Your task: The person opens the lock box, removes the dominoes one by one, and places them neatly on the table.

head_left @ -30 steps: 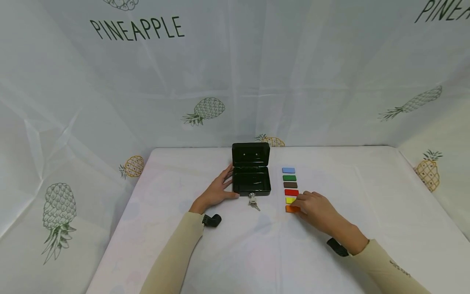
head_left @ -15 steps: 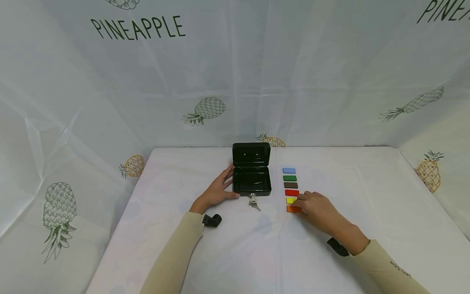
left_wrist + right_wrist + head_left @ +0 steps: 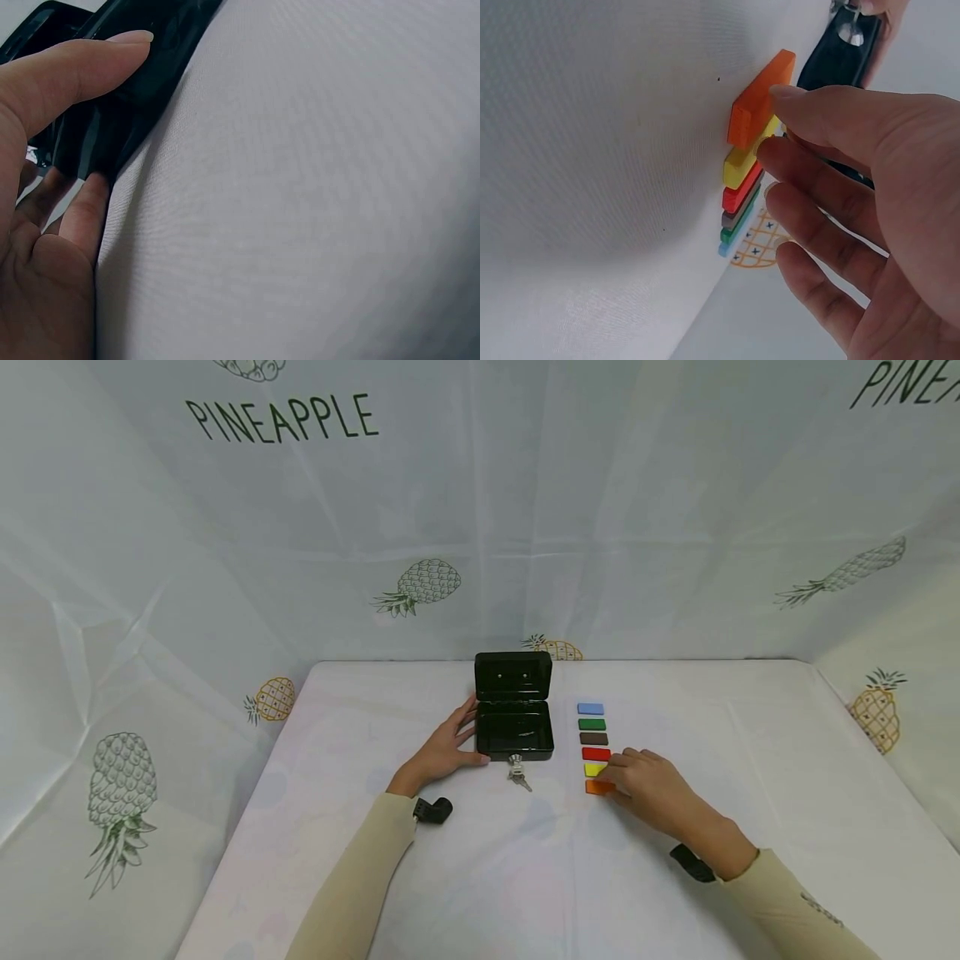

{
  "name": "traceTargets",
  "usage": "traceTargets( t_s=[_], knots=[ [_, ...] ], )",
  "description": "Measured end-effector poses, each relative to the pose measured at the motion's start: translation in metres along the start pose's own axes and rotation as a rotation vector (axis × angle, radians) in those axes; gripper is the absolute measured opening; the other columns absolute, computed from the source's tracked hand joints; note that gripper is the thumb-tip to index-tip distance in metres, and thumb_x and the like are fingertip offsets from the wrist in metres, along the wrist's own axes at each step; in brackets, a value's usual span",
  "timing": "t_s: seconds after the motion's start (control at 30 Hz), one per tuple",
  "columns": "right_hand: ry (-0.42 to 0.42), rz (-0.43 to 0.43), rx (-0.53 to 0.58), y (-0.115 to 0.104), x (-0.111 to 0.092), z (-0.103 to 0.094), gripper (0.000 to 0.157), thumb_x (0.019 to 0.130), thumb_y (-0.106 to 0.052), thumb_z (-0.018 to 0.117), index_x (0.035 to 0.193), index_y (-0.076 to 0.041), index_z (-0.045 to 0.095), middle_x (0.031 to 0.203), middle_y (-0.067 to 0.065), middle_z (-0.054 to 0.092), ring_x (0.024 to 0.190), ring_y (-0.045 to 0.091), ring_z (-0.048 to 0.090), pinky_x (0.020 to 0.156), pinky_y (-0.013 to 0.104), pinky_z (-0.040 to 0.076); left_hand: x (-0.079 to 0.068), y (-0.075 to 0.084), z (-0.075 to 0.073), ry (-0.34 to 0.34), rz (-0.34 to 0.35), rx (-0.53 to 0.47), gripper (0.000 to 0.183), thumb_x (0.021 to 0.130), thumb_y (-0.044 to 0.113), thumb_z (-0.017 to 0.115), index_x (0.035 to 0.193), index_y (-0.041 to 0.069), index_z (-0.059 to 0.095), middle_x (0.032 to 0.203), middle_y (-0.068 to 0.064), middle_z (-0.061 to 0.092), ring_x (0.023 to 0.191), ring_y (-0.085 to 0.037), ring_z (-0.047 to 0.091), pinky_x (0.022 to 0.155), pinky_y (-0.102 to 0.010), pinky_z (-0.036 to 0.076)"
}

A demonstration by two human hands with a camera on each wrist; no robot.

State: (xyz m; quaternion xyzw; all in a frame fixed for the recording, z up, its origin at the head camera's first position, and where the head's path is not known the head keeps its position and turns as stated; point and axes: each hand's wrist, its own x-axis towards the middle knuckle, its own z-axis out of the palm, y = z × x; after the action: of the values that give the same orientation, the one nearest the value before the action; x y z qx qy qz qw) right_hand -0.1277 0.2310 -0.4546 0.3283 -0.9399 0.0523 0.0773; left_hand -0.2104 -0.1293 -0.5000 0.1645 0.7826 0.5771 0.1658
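A black cash box (image 3: pixel 540 755) stands with its lid (image 3: pixel 513 675) raised, and keys (image 3: pixel 517 773) hang from the lock on its front. My left hand (image 3: pixel 435 755) rests against it, thumb at the front left corner and extended fingers along the left side. To the right, small coloured blocks form a column: orange (image 3: pixel 595 787), yellow (image 3: pixel 591 770), red (image 3: pixel 596 753), brown (image 3: pixel 593 738), green (image 3: pixel 592 724) and blue (image 3: pixel 590 708). My right hand (image 3: pixel 648 789) is at the near end. In the right wrist view its thumb tip overlaps the orange block (image 3: pixel 761 105); the index fingertip is beside the yellow block (image 3: pixel 739 165).
A white cloth covers the table (image 3: pixel 465 877). Behind it hangs a pale curtain (image 3: pixel 637 527) with pineapple prints, close past the raised lid. Each wrist wears a small black camera, at the left wrist (image 3: pixel 433 811) and the right wrist (image 3: pixel 691 864).
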Motion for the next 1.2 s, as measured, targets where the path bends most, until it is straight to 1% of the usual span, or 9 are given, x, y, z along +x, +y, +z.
traceTargets(
  t_s=[0.13,0.33,0.6,0.73,0.9,1.0,1.2],
  knots=[
    [-0.005,0.007,0.004,0.002,0.001,-0.003,0.027,0.074,-0.007,0.096,0.098,-0.012,0.084,0.094,-0.001,0.078,0.089,0.021,0.068,0.08,0.039,0.064,0.001,-0.001,-0.001,-0.004,-0.001,0.0,0.116,0.088,-0.002,0.084,0.172,0.02,0.009,0.176,-0.012,0.019,0.159,-0.034,0.029,0.126,-0.043,0.037],
    [0.018,0.018,0.005,0.005,0.001,-0.008,0.028,0.073,-0.006,0.097,0.098,-0.012,0.084,0.092,-0.001,0.076,0.085,0.019,0.066,0.076,0.036,0.063,0.002,-0.001,-0.002,-0.016,0.001,-0.003,0.115,0.088,-0.002,0.084,0.172,0.02,0.009,0.176,-0.013,0.018,0.159,-0.035,0.029,0.125,-0.044,0.038],
    [0.028,0.052,0.04,0.011,0.001,-0.014,0.027,0.075,-0.005,0.095,0.098,-0.008,0.083,0.095,0.003,0.076,0.09,0.025,0.07,0.081,0.043,0.066,0.003,-0.001,-0.002,-0.018,0.002,-0.006,0.116,0.088,-0.003,0.084,0.172,0.02,0.009,0.176,-0.012,0.018,0.159,-0.034,0.029,0.126,-0.043,0.036],
    [0.038,0.065,0.055,0.016,0.0,-0.015,0.028,0.075,-0.004,0.095,0.1,-0.007,0.083,0.097,0.005,0.077,0.092,0.028,0.071,0.083,0.046,0.066,0.003,-0.002,-0.003,-0.024,0.007,0.001,0.117,0.087,-0.003,0.084,0.172,0.019,0.007,0.176,-0.012,0.017,0.16,-0.034,0.027,0.126,-0.042,0.036],
    [0.036,0.102,0.056,0.023,-0.003,-0.015,0.03,0.076,-0.003,0.094,0.103,-0.007,0.083,0.1,0.007,0.078,0.096,0.03,0.073,0.084,0.048,0.066,0.003,-0.001,-0.003,-0.035,0.003,0.0,0.117,0.088,-0.004,0.084,0.172,0.02,0.007,0.177,-0.01,0.016,0.161,-0.03,0.024,0.128,-0.04,0.034],
    [0.057,0.118,0.062,0.028,-0.004,-0.015,0.03,0.076,-0.003,0.094,0.103,-0.006,0.083,0.101,0.008,0.078,0.096,0.031,0.073,0.084,0.049,0.066,0.001,0.001,-0.003,-0.035,0.001,-0.003,0.116,0.088,-0.004,0.083,0.172,0.019,0.007,0.177,-0.011,0.016,0.161,-0.031,0.023,0.128,-0.041,0.034],
    [0.124,0.144,0.08,0.038,-0.006,-0.016,0.029,0.077,-0.001,0.092,0.103,-0.004,0.082,0.1,0.009,0.077,0.094,0.032,0.072,0.08,0.049,0.066,0.0,0.002,-0.002,-0.028,-0.011,-0.009,0.115,0.089,-0.003,0.083,0.172,0.019,0.007,0.177,-0.012,0.015,0.161,-0.032,0.023,0.128,-0.043,0.032]
  ],
)
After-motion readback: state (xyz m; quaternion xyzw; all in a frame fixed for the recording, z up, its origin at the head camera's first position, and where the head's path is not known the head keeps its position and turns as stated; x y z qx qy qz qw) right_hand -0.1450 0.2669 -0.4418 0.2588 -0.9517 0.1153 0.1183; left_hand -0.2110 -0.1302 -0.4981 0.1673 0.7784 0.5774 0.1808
